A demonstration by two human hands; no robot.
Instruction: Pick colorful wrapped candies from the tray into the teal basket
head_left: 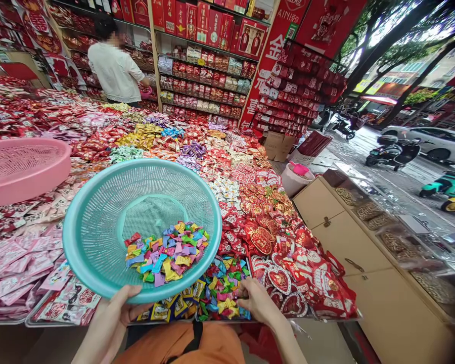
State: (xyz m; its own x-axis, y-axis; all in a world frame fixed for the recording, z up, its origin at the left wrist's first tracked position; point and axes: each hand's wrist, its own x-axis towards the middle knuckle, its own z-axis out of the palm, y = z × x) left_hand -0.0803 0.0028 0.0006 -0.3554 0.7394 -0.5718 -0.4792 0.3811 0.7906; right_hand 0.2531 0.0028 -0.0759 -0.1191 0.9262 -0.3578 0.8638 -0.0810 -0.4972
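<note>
My left hand (119, 309) is closed on the near rim of a round turquoise plastic basket (79, 258), thumb over the edge and fingers underneath. The basket tilts towards me, and colourful wrapped candies (169, 255) lie heaped in its near right part. My right hand (256, 299) is at the right side of a pile of similar bright wrapped candies (223, 293) at the table's front edge. Its fingers are curled together, and whatever they hold is hidden. Yellow-and-dark wrapped sweets (163, 311) show just below the basket.
A pink basket (41, 174) sits on the left. Packets of sweets cover the table, with red heart-shaped ones (278, 280) right of my right hand. Beige cabinets (349, 247) stand at the right. A person in a white top (116, 71) stands by the back shelves.
</note>
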